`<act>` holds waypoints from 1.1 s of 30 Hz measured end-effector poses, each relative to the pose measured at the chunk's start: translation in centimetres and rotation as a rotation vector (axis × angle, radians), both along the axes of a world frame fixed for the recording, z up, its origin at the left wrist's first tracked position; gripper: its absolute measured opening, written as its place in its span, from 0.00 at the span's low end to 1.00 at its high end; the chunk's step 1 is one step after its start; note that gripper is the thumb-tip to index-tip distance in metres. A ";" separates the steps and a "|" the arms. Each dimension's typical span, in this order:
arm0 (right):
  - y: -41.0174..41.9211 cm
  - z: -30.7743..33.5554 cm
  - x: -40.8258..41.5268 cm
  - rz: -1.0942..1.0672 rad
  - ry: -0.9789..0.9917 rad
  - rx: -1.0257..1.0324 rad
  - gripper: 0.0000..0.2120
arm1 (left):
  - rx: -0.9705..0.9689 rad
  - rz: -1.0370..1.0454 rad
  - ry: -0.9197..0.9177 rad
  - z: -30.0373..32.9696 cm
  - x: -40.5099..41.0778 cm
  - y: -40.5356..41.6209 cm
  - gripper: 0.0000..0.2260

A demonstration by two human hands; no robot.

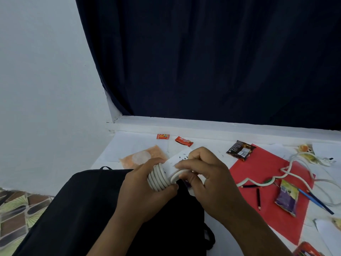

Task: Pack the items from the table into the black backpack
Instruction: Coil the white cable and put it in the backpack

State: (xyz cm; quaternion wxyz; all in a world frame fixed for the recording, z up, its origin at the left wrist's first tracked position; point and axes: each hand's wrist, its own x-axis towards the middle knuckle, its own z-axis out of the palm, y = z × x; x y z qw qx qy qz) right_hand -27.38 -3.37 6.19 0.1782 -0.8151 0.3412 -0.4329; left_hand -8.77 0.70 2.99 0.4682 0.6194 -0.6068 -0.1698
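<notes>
A white power strip (174,161) is held above the black backpack (77,209), with its thick white cable wound in coils (159,177) around one end. My left hand (145,189) grips the coiled end. My right hand (206,178) pinches the cable against the strip's other side. The loose cable (265,177) trails right across a red sheet (262,163) on the table. The backpack lies flat at the near left, partly under my forearms.
On the white table lie an orange pouch (142,157), two small red snack packets (163,136), a dark snack bag (240,150), a purple-yellow packet (287,198), pencils (258,198) and a blue pen (315,201). A dark curtain (212,58) hangs behind. Patterned floor (16,209) shows at left.
</notes>
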 end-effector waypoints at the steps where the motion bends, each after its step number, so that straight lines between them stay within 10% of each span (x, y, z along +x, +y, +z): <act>1: -0.3 0.0 -0.2 -0.026 -0.025 -0.019 0.08 | 0.014 -0.008 0.015 -0.1 0.0 0.0 0.24; 11: -1.2 -2.7 -1.3 -0.231 -0.150 0.030 0.07 | 0.014 -0.068 0.379 1.0 1.1 -0.1 0.22; 22: -3.0 -1.0 -3.0 -0.191 -0.194 -0.047 0.05 | 0.077 -0.342 0.273 1.8 1.9 0.5 0.20; 33: -1.9 -3.0 -1.2 -0.032 -0.155 0.319 0.12 | 0.007 -0.345 0.512 1.2 1.2 0.3 0.34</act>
